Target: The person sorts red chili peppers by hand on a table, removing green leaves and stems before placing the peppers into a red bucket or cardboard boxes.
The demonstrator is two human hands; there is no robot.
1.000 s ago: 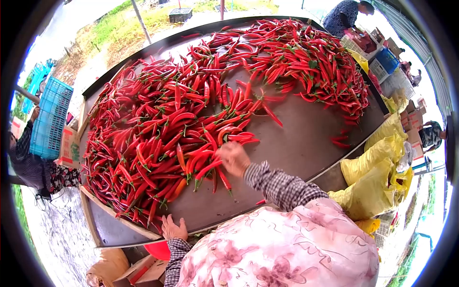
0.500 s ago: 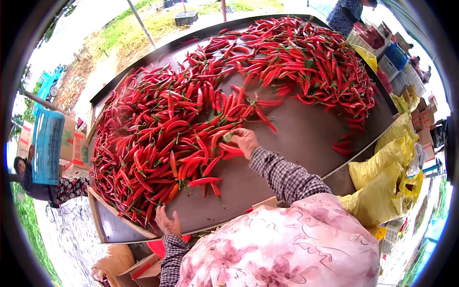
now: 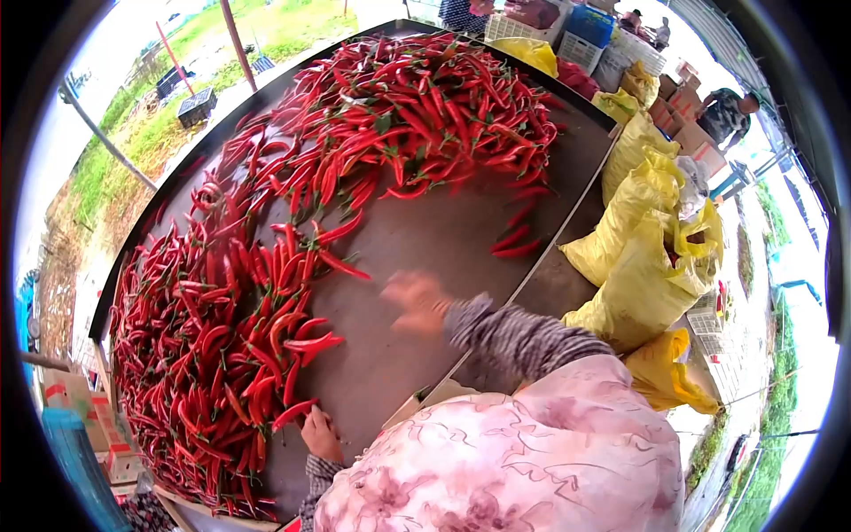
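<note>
Hands: right hand (image 3: 412,301) blurred, grip unclear; left hand (image 3: 321,434) empty, open beside chili (image 3: 293,413) pointing up-right.

I see bright red chilies (image 3: 266,266) with little green stems on a dark brown table (image 3: 425,235), yellow sacks (image 3: 643,266) at three o'clock, and my pink flowery apron (image 3: 514,452) over checked sleeves (image 3: 510,332).

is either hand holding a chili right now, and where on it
Cannot be told for the right hand: it is motion-blurred above the bare table. The left hand rests by the red chili peppers, gripping none visibly.
</note>
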